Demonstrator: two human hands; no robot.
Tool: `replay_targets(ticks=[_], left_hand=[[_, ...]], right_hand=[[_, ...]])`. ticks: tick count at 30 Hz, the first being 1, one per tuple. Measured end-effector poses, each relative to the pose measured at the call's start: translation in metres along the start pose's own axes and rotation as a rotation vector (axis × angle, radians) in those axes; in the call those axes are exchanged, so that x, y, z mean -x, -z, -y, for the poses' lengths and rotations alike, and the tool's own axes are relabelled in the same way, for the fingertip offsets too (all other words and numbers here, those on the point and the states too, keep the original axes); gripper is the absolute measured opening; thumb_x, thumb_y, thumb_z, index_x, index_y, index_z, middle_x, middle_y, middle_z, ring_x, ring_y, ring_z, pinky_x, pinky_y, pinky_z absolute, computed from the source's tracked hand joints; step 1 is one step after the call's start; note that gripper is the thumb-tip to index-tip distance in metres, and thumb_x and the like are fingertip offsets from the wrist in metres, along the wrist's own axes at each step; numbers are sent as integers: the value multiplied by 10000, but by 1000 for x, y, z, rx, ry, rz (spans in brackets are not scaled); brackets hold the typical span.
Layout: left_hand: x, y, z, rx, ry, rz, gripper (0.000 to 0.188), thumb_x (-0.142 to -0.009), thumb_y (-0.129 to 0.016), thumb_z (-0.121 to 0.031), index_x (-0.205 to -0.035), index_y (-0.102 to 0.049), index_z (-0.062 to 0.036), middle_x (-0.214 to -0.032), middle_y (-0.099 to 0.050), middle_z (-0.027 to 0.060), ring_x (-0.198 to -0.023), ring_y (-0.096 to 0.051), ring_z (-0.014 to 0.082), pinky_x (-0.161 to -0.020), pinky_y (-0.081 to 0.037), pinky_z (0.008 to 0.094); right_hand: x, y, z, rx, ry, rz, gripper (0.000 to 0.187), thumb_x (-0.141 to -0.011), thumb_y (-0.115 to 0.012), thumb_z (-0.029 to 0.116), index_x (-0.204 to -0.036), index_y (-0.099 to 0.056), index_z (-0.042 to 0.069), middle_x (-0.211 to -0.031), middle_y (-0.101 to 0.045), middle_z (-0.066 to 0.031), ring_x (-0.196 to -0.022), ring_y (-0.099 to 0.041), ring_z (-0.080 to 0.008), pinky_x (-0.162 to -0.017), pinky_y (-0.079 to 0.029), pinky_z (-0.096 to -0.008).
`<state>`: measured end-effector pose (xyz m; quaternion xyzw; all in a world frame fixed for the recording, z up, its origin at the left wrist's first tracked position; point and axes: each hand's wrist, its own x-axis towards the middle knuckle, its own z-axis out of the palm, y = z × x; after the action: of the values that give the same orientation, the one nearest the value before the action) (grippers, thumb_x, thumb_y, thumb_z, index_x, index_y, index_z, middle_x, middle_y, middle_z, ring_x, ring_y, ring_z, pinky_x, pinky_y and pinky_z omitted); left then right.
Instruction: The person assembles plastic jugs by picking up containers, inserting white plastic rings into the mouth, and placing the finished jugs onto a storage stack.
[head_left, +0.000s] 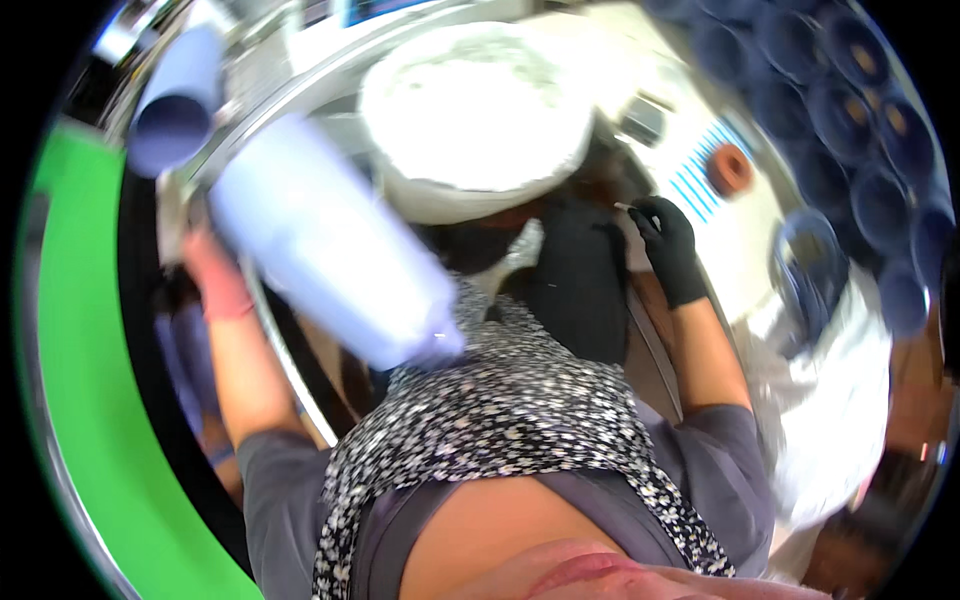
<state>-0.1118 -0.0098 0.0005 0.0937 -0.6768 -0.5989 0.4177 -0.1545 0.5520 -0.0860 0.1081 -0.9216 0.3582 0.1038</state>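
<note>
A large pale-blue translucent bottle [320, 240], shaped like a water-cooler jug, lies slanted in front of me, its narrow neck pointing toward my apron. My left hand [217, 275], in a pinkish-red glove, is beside the bottle's wide far end. Its fingers are blurred and partly hidden, so I cannot tell whether they grip it. Off to the right, my right hand [668, 250] wears a black glove. Its fingers pinch a small thin pale stick [624, 206] near the edge of a light worktop [755, 232].
A big white round tub [475, 190] stands beyond the bottle. On the worktop lie a brown-orange ring [728, 168] and a blue-striped sheet [697, 185]. Several blue bottles [845, 120] are stacked at far right, above a white plastic bag [825, 420]. A blue cylinder [180, 100] sits upper left, near a green surface [100, 400].
</note>
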Motion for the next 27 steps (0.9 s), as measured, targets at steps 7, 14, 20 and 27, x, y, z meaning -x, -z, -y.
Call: replay_targets(ticks=[7,14,20,27], left_hand=[[34,-68,-48,-399,-176,211,218,-866,-630,-152,-1024,-664,-6,-1025,-670,129,-948,-632,240,-879,-458,321],[50,-75,-69,-575,-324,165,206,-848,-644,-154,-987,-659,-2,-963,-659,156,-917,-619,325,-827,-476,363],[53,-48,-129,-372,-494,222,155,-747,-668,-62,-896,-673,-21,-864,-675,99,-811,-625,276,-789,-483,349],[63,-89,-217,-380,-1552,764,161,-688,-683,-252,-719,-578,-134,-633,-438,-31,-589,-484,158,-670,-496,342]], right_hand=[[-87,-33,226,-670,143,576,169,-824,-684,171,-880,-683,12,-837,-643,-53,-800,-581,-119,-743,-458,-266],[-92,-70,270,-441,314,550,275,-795,-712,267,-827,-665,-2,-723,-629,-80,-689,-581,-172,-660,-456,-315],[-109,-47,242,-680,70,637,245,-875,-632,250,-879,-637,4,-715,-629,-72,-610,-593,-154,-601,-476,-272],[-130,38,256,-567,84,871,493,-887,-609,361,-1183,-564,-32,-997,-662,-121,-837,-644,-175,-724,-526,-297]])
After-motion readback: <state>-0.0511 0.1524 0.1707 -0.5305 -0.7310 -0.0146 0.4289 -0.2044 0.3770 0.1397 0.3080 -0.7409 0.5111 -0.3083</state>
